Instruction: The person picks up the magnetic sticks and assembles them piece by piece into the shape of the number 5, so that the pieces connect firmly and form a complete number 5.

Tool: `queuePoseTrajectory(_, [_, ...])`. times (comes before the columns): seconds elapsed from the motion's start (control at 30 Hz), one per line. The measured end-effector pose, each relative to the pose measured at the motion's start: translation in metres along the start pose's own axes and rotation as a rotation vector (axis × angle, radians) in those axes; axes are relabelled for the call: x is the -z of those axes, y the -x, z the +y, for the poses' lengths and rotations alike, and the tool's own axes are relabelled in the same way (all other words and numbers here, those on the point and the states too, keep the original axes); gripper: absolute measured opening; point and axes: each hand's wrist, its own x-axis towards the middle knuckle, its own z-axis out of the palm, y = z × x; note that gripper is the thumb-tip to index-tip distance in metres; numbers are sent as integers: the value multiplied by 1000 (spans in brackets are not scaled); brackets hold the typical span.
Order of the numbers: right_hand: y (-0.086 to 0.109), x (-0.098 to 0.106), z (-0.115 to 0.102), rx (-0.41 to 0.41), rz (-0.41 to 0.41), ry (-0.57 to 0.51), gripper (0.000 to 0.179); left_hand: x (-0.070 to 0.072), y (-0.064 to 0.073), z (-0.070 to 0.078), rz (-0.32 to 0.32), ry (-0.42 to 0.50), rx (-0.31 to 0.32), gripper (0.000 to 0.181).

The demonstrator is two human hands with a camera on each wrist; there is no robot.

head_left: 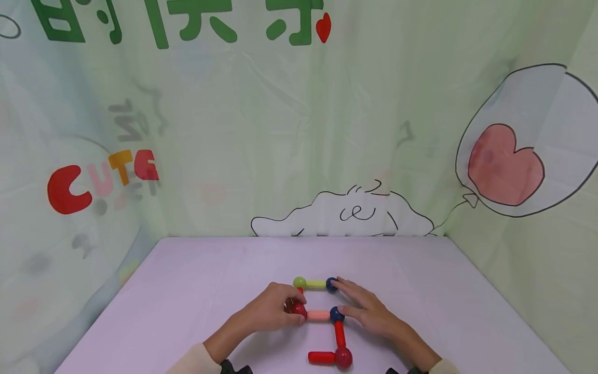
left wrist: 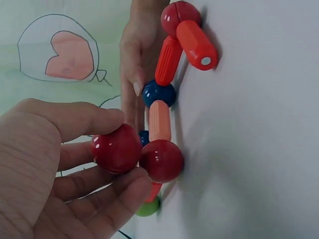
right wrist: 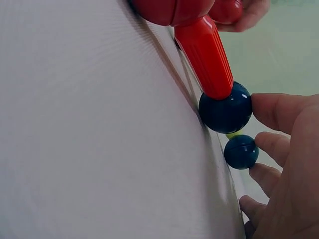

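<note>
A chain of magnetic rods and balls lies on the table. My left hand (head_left: pixel 274 310) pinches a loose red ball (left wrist: pixel 117 149) between thumb and fingers, right beside the chain's middle red ball (left wrist: pixel 162 161). From that joint a pink rod (head_left: pixel 318 315) runs to the near blue ball (head_left: pixel 337 314), and a red rod goes back to the green ball (head_left: pixel 299 283). My right hand (head_left: pixel 371 311) has its fingers stretched out. Its thumb touches the near blue ball, while fingertips touch the far blue ball (right wrist: pixel 241 152), which a yellow-green rod (head_left: pixel 316 284) joins to the green ball.
Nearer the front, a red rod (head_left: pixel 340 335) leads to another red ball (head_left: pixel 343 358). A second red rod (head_left: pixel 321 357) points left from it, its end free. The pale table (head_left: pixel 210 270) meets a printed curtain (head_left: pixel 299 130) at the back and sides.
</note>
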Motion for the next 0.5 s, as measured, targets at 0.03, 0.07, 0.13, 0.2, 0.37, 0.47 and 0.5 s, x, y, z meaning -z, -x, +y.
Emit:
queuePoseTrajectory(0.03, [0, 0, 0, 1, -1, 3, 57, 0, 3, -1, -16, 1, -3, 25])
queuePoseTrajectory(0.07, [0, 0, -1, 4, -3, 4, 57, -1, 5, -2, -30, 1, -4, 24])
queuePoseTrajectory(0.13, [0, 1, -1, 10, -7, 4, 57, -2, 10, -4, -53, -5, -10, 24])
queuePoseTrajectory(0.2, [0, 1, -1, 14, -9, 4, 57, -3, 15, -6, -70, -5, -10, 26])
queuePoseTrajectory(0.37, [0, 2, 0, 15, -6, 9, 57, -8, 22, -6, -106, 26, -2, 27])
queuePoseTrajectory(0.47, [-1, 0, 0, 14, -1, 10, 57, -13, 25, -4, -134, 58, 23, 27])
queuePoseTrajectory(0.5, [-1, 0, 0, 12, -1, 7, 57, -15, 26, -4, -144, 69, 38, 27])
